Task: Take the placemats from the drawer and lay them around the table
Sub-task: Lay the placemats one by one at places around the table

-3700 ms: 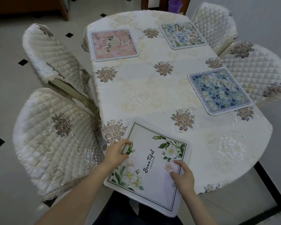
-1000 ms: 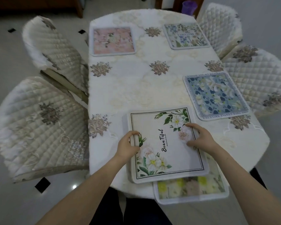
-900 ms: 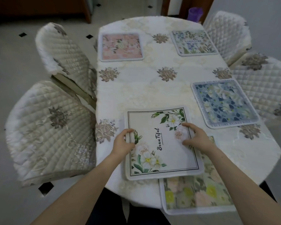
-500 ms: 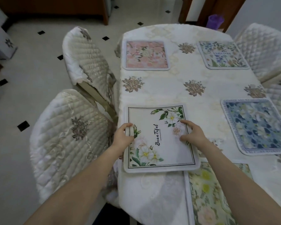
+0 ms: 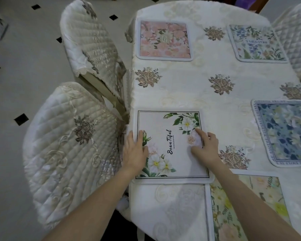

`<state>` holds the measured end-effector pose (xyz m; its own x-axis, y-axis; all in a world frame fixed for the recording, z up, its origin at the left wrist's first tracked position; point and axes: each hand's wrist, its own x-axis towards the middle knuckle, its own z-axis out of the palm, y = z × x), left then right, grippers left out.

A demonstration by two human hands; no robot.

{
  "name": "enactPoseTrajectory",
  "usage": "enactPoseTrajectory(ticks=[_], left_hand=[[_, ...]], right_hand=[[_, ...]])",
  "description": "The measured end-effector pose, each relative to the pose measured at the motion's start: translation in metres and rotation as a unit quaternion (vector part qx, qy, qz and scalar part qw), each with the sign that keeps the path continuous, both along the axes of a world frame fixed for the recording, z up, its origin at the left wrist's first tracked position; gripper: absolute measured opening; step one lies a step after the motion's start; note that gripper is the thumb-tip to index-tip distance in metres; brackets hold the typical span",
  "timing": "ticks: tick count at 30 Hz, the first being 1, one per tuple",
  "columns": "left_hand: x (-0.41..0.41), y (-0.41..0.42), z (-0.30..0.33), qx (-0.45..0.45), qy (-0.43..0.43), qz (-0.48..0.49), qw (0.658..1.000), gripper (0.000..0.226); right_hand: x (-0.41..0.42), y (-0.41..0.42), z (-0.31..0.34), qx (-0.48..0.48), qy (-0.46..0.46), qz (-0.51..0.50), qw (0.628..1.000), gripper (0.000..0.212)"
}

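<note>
The yellow-flowered placemat (image 5: 247, 209) is cut off by the frame edge, just beside the white "Beautiful" placemat (image 5: 169, 145) on the cream tablecloth (image 5: 189, 87). Left hand (image 5: 135, 152) and right hand (image 5: 204, 146) press it, fingers spread flat.

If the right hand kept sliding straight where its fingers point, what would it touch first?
The right hand points up-left across the white placemat; beyond its edge lies bare tablecloth, then probably the pink placemat.

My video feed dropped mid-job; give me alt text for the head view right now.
Both hands, left hand and right hand, press flat on a white floral placemat at the table's left edge beside a quilted chair. Four more mats lie around: pink, pale blue-green, dark blue, yellow-green.
</note>
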<state>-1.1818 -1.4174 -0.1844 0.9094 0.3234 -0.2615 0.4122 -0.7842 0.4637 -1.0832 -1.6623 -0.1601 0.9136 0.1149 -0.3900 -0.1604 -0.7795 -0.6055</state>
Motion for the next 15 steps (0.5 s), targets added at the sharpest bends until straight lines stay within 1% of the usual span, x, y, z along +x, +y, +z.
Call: enactPoseTrajectory(ticks=[2, 4, 7, 9, 11, 12, 13, 15], left_hand=[[-0.006, -0.005, -0.013, 0.011, 0.012, -0.012, 1.0, 0.061], [-0.009, -0.007, -0.024, 0.027, 0.002, -0.016, 0.999, 0.06], [-0.007, -0.006, -0.028, 0.081, -0.001, -0.021, 0.996, 0.063], [-0.004, -0.003, -0.023, 0.113, -0.014, -0.047, 0.992, 0.063], [0.008, -0.005, -0.018, 0.126, -0.053, -0.115, 0.984, 0.061], [0.02, -0.009, -0.014, 0.126, -0.068, -0.147, 0.979, 0.06], [0.035, -0.015, -0.011, 0.121, -0.075, -0.164, 0.976, 0.06], [0.068, -0.026, -0.011, 0.135, -0.067, -0.168, 0.974, 0.065]], right_hand=[[-0.014, 0.003, -0.014, -0.057, -0.063, 0.029, 0.996, 0.072], [-0.023, 0.001, -0.034, -0.136, -0.131, 0.06, 0.98, 0.065], [-0.024, -0.001, -0.045, -0.179, -0.159, 0.071, 0.968, 0.063], [-0.024, 0.002, -0.042, -0.19, -0.18, 0.076, 0.962, 0.063], [-0.019, 0.018, -0.037, -0.169, -0.208, 0.108, 0.957, 0.062], [-0.012, 0.034, -0.034, -0.144, -0.215, 0.133, 0.957, 0.061], [-0.005, 0.053, -0.031, -0.109, -0.221, 0.156, 0.956, 0.06], [0.011, 0.094, -0.03, -0.047, -0.213, 0.176, 0.96, 0.06]])
